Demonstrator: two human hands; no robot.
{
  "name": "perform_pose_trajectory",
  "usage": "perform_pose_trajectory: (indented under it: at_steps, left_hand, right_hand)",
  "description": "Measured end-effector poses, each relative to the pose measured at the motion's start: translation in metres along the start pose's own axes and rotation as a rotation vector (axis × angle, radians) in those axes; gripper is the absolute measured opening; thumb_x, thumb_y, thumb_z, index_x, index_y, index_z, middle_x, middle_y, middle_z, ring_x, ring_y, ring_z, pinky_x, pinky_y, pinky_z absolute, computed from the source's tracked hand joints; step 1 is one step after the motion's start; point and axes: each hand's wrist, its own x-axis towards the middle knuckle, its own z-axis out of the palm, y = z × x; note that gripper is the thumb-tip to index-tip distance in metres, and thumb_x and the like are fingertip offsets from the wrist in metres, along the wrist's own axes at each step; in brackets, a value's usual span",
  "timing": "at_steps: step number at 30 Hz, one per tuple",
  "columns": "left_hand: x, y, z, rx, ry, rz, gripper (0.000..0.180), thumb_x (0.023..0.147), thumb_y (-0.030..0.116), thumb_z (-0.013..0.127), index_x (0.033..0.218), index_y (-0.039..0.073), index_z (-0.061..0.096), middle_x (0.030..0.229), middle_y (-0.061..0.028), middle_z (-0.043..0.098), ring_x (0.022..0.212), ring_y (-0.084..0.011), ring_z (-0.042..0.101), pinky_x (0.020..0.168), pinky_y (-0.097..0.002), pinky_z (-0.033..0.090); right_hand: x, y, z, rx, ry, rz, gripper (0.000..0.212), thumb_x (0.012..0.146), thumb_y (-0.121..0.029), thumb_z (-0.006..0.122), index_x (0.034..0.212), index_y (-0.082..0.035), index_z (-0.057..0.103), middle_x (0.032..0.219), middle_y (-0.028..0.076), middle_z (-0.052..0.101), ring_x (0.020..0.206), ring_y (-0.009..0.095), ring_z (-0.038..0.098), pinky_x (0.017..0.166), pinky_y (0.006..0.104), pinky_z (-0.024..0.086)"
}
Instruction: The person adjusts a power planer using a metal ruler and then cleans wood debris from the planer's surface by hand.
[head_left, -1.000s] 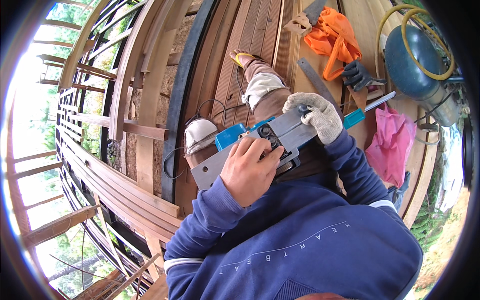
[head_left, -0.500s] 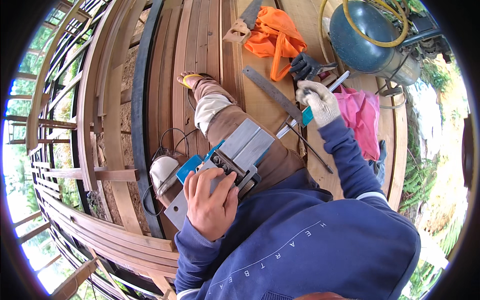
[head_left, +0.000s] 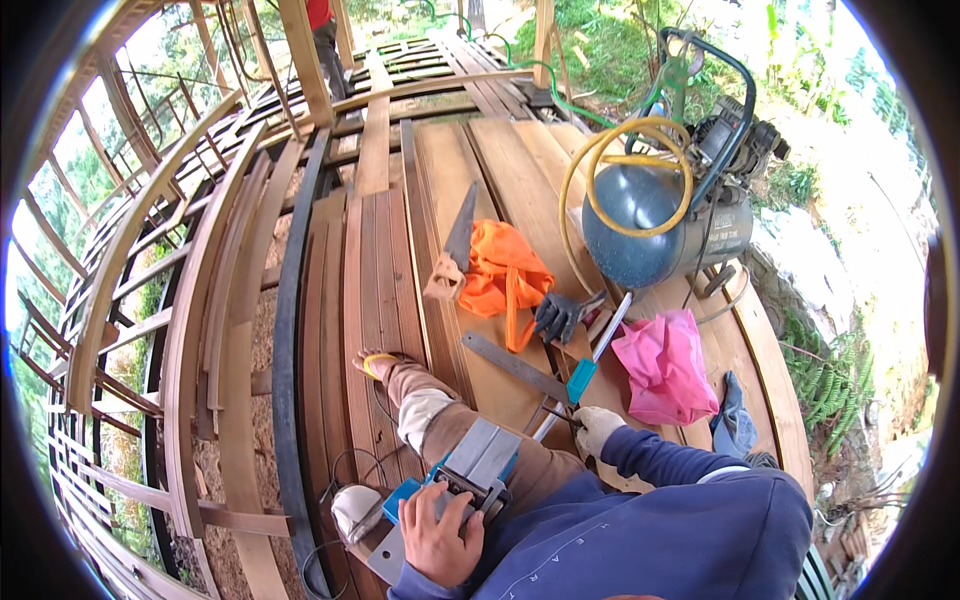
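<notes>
My left hand, bare, rests with its fingers spread over the roller part of a blue electric planer. The planer lies across my thighs with its grey metal sole facing up. My right hand, in a pale work glove, is closed around a thin dark rod beside my leg; the rod's far end is hidden. Just beyond that hand lie a silver bar with a teal block and a long flat steel blade or rule.
Ahead on the planks are a handsaw, an orange cloth bag and a dark glove. A pink bag and a blue compressor with a yellow hose sit to the right. Open joists run along the left; a person stands far off.
The view has tilted up, showing more of the deck and the compressor. My right hand has come down from above the teal block to the dark rod. My left hand stays on the planer.
</notes>
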Motion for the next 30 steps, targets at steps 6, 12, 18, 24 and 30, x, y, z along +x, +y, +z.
perform_pose_trajectory:
  at_steps: [6,12,18,24,30]
  left_hand:
    - [-0.006,0.000,0.006,0.052,0.085,0.126,0.036,0.084,0.023,0.075,0.117,0.008,0.070,0.125,-0.0206,0.065,0.117,-0.0385,0.058,0.102,-0.0518,0.044]
    - [-0.006,0.003,0.005,-0.012,0.117,0.019,0.035,0.077,0.024,0.081,0.109,0.011,0.074,0.126,-0.0148,0.061,0.118,-0.0387,0.058,0.103,-0.0565,0.042]
    - [-0.004,0.012,-0.006,0.104,0.116,-0.042,0.041,0.081,0.033,0.079,0.115,0.012,0.072,0.128,-0.0141,0.063,0.119,-0.0360,0.060,0.103,-0.0490,0.044]
    - [-0.007,-0.001,-0.002,0.050,0.144,-0.080,0.043,0.082,0.035,0.079,0.115,0.010,0.069,0.126,-0.0132,0.064,0.114,-0.0349,0.063,0.099,-0.0475,0.047]
    - [-0.001,0.007,-0.006,0.011,0.060,-0.094,0.053,0.079,0.039,0.082,0.119,0.007,0.068,0.129,-0.0141,0.063,0.121,-0.0344,0.060,0.102,-0.0472,0.046]
  right_hand:
    - [0.003,-0.004,-0.010,0.433,0.050,0.187,0.022,0.092,-0.010,0.058,0.108,-0.003,0.071,0.093,0.016,0.073,0.088,0.027,0.072,0.086,0.0358,0.055]
    - [0.012,-0.097,-0.079,1.098,0.232,-0.066,0.033,0.084,0.008,0.047,0.107,-0.002,0.068,0.068,0.003,0.061,0.048,0.012,0.054,0.047,0.0265,0.043]
    - [0.033,-0.166,-0.164,1.509,0.304,-0.574,0.060,0.076,-0.010,0.055,0.133,0.007,0.058,0.068,0.008,0.060,0.046,0.017,0.051,0.040,0.0294,0.044]
    - [0.043,-0.252,-0.193,1.574,0.318,-0.912,0.068,0.087,-0.019,0.067,0.146,0.007,0.047,0.078,0.011,0.064,0.046,0.017,0.052,0.041,0.0302,0.043]
    - [0.022,-0.267,-0.235,1.502,-0.169,-1.013,0.056,0.089,-0.018,0.062,0.142,0.002,0.053,0.107,0.017,0.071,0.052,0.014,0.050,0.058,0.0300,0.046]
